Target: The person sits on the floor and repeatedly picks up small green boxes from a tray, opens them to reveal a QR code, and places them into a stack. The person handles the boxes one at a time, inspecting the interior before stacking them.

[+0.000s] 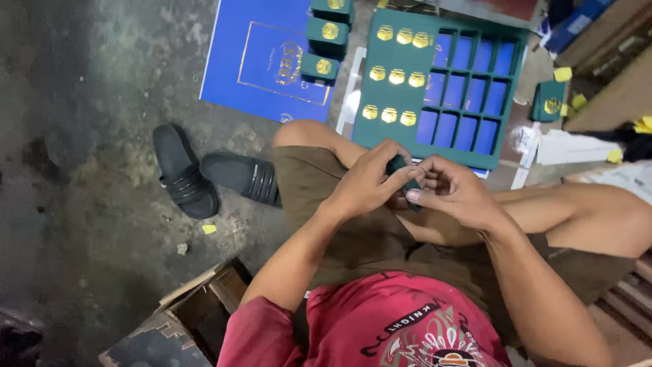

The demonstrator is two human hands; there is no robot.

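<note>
left hand (363,183) curled, fingertips pinching small dark green box (402,174) | right hand (454,191) curled, thumb and fingers gripping the same box from the other side | box held over the lap, just near side of green compartment tray (441,139), mostly hidden; long axis and facing cannot be told | black sandals (210,177) left of tray

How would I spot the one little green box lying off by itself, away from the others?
Start at the big green tray with blue compartments on the floor ahead of the person's knees. Look just past its right edge: a single small green box with a gold emblem lies there. Unlike the boxes in the tray, it sits alone among yellow paper scraps.
</note>
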